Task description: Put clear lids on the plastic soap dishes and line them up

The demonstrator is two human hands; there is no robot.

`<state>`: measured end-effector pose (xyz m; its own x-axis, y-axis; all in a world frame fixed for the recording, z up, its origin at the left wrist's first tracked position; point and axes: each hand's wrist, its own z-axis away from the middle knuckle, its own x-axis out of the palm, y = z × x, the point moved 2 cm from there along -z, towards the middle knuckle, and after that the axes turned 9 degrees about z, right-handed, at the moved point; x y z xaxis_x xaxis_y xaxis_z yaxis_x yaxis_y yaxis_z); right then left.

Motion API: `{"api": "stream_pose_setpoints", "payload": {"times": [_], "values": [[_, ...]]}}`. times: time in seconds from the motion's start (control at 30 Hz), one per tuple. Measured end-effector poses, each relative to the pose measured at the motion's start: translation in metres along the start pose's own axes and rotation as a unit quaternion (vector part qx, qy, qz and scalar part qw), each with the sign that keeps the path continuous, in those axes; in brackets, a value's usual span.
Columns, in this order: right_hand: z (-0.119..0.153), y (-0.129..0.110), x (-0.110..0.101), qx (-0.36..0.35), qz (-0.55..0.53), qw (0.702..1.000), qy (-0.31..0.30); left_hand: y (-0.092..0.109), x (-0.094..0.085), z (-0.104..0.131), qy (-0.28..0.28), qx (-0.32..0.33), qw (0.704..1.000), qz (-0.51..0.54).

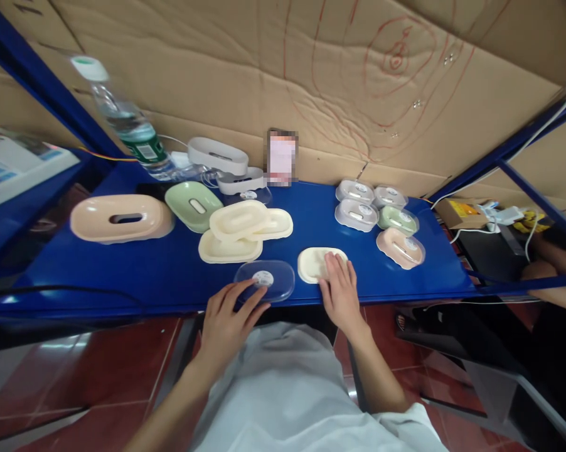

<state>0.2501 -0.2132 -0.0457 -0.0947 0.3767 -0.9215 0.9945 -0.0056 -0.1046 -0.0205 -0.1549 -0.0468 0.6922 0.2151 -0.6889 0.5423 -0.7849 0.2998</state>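
Observation:
My left hand rests with spread fingers on the near side of a clear oval plastic lid, its fingertips by a round white sticker. To the right lies a cream oval tray, and my right hand lies over its right part with fingers stretched out. Both lid and tray sit flat near the table's front edge. Behind the lid, several cream oval trays overlap in a loose pile. A green oval piece with a slot leans beside them.
A large peach oval holder sits at the left, grey ones behind. Several lidded oval boxes stand at the right. A water bottle and a phone are at the back of the blue table. Another person's arm shows far right.

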Motion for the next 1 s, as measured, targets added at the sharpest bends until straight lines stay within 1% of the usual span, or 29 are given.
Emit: {"api": "stream_pose_setpoints", "payload": {"times": [0.07,0.13,0.2,0.3,0.37,0.47,0.53,0.57,0.6,0.67,0.73,0.77,0.83,0.9,0.97,1.0], "values": [[-0.005,-0.009,0.000,-0.011,-0.013,1.000,0.006,-0.006,-0.003,-0.002,0.008,-0.025,0.999,-0.029],[-0.008,-0.013,0.000,-0.016,-0.018,1.000,0.005,-0.010,-0.008,-0.001,0.013,-0.042,0.997,-0.059],[-0.008,-0.013,-0.001,-0.026,-0.022,0.999,-0.007,-0.016,-0.016,0.004,0.021,-0.050,0.995,-0.081],[-0.007,-0.013,-0.003,-0.063,-0.024,0.997,-0.033,-0.030,-0.033,0.018,0.034,-0.067,0.992,-0.102],[-0.007,-0.016,-0.003,-0.087,-0.023,0.995,-0.049,-0.043,-0.046,0.028,0.045,-0.096,0.987,-0.117],[-0.009,-0.024,-0.005,-0.111,-0.029,0.991,-0.070,-0.060,-0.064,0.039,0.058,-0.158,0.975,-0.144],[-0.014,-0.029,-0.007,-0.139,-0.041,0.986,-0.083,-0.066,-0.071,0.043,0.069,-0.200,0.965,-0.156],[-0.020,-0.031,-0.009,-0.158,-0.051,0.982,-0.086,-0.067,-0.072,0.043,0.073,-0.216,0.961,-0.158],[-0.029,-0.032,-0.012,-0.177,-0.062,0.979,-0.085,-0.065,-0.070,0.042,0.074,-0.222,0.960,-0.156],[-0.055,-0.037,-0.017,-0.214,-0.086,0.971,-0.069,-0.054,-0.060,0.038,0.066,-0.200,0.968,-0.135],[-0.092,-0.049,-0.020,-0.243,-0.104,0.963,-0.046,-0.037,-0.043,0.029,0.039,-0.136,0.986,-0.092],[-0.114,-0.059,-0.019,-0.256,-0.109,0.960,-0.039,-0.028,-0.033,0.023,0.015,-0.099,0.993,-0.066],[-0.158,-0.089,-0.011,-0.277,-0.113,0.954,-0.037,-0.009,-0.013,0.007,-0.040,-0.032,0.998,-0.023],[-0.196,-0.125,0.004,-0.279,-0.082,0.956,-0.044,0.003,0.004,-0.009,-0.077,0.008,0.997,-0.002],[-0.224,-0.156,0.020,-0.256,-0.035,0.964,-0.055,0.008,0.016,-0.021,-0.096,0.025,0.995,0.006],[-0.234,-0.167,0.027,-0.244,-0.015,0.968,-0.061,0.008,0.020,-0.025,-0.100,0.025,0.995,0.009]]}}
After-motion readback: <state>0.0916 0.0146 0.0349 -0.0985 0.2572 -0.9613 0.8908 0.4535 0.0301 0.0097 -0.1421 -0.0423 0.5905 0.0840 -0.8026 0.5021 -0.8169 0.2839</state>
